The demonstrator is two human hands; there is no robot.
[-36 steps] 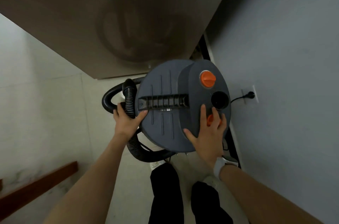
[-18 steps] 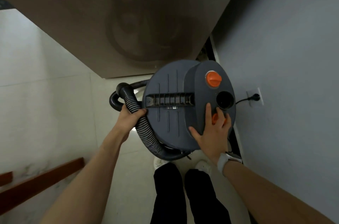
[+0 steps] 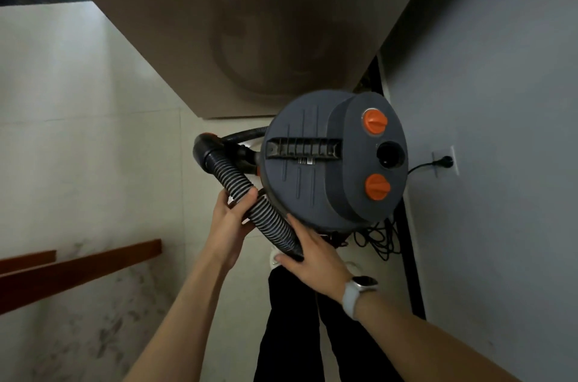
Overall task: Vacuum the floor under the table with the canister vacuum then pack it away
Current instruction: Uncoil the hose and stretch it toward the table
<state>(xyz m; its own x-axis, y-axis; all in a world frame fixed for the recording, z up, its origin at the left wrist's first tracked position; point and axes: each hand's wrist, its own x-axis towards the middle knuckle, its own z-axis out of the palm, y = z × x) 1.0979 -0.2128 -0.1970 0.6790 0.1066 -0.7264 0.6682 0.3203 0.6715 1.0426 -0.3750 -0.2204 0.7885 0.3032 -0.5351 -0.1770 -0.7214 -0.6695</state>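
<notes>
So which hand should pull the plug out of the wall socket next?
Right. The plug sits in the wall on that side, beyond the vacuum. The right hand only grips the hose end, while the left hand holds it across the vacuum.

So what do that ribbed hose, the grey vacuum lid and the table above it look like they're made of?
Hose: looks like flexible black plastic, going by its close ridges and the way it bends. Vacuum lid: seems to be matte dark grey moulded plastic, with orange plastic knobs. Table: smooth brown top, possibly laminate or varnished wood; it faintly mirrors the vacuum, so it is rather glossy.
</notes>
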